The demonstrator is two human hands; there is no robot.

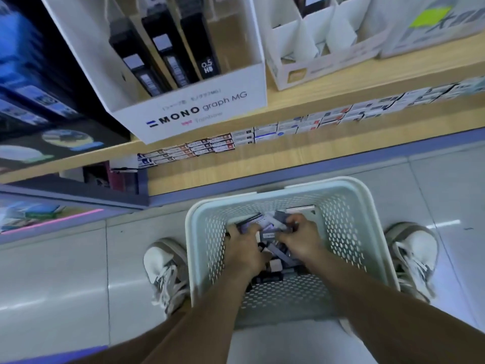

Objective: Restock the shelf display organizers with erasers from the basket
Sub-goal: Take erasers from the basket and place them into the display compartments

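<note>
In the head view, both hands are reaching down into the pale green basket (367, 203), which is sitting on the tiled floor (65, 271) between the left shoe (162, 261) and the right shoe (414, 253). The left hand (245, 249) is curling its fingers round a purple-and-black pack at the far left of the pile. The right hand (301, 239) is bending its thumb and fingers onto a pale pack just beside it, though blur is softening the exact grip. The erasers (273, 274) are lying in a loose heap on the basket's bottom, partly hidden under both hands and wrists.

On the wooden shelf (341, 82) at the far side, a white MONO graph MG box (196, 111) is holding 3 black lead cases (199, 43). To its right, a white divided organizer (309, 48) is showing mostly bare compartments, its top cut off. A row of small packs (262, 132) is lining the ledge below, their labels too blurred to read.
</note>
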